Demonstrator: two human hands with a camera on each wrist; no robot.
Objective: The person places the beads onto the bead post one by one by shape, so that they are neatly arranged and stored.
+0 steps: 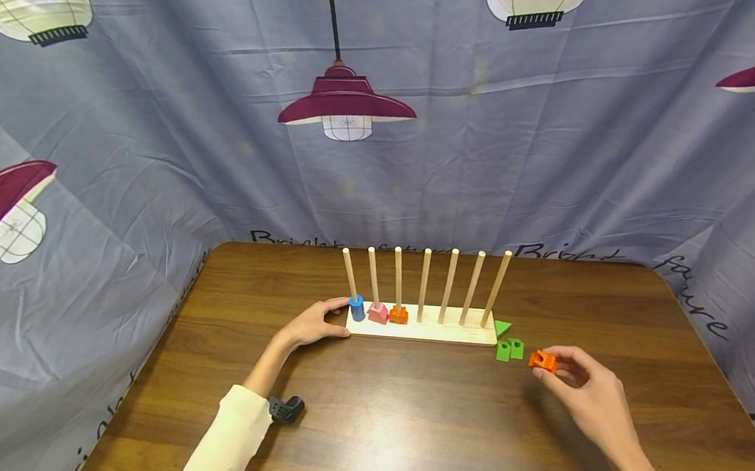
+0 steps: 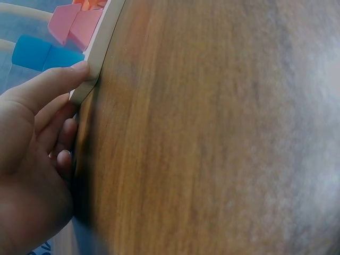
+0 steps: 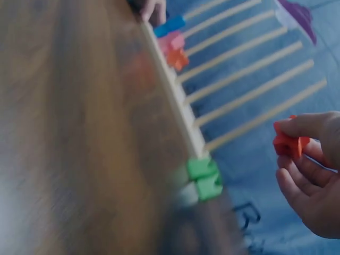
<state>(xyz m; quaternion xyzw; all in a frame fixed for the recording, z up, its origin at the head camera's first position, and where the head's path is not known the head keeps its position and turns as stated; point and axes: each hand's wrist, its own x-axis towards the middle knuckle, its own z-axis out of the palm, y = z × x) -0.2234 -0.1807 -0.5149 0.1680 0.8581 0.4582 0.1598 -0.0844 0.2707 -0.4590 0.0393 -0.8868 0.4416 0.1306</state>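
Note:
A pale wooden peg board (image 1: 439,333) with a row of upright pegs lies on the table. Its left end is held by my left hand (image 1: 309,324), thumb at the front edge and the other fingers toward the back. Blue pieces (image 1: 357,308), pink pieces (image 1: 378,313) and an orange block (image 1: 398,315) sit low on the first three pegs; the other pegs are bare. Right of the board, my right hand (image 1: 588,392) pinches another orange block (image 1: 543,361) with a hole in it, as the right wrist view also shows (image 3: 289,139).
Several green blocks (image 1: 504,350) lie on the table just off the board's right end, between it and my right hand. Behind the brown wooden table (image 1: 403,415) hangs a grey-blue curtain (image 1: 381,184) printed with lamps. A dark strap (image 1: 286,409) circles my left wrist.

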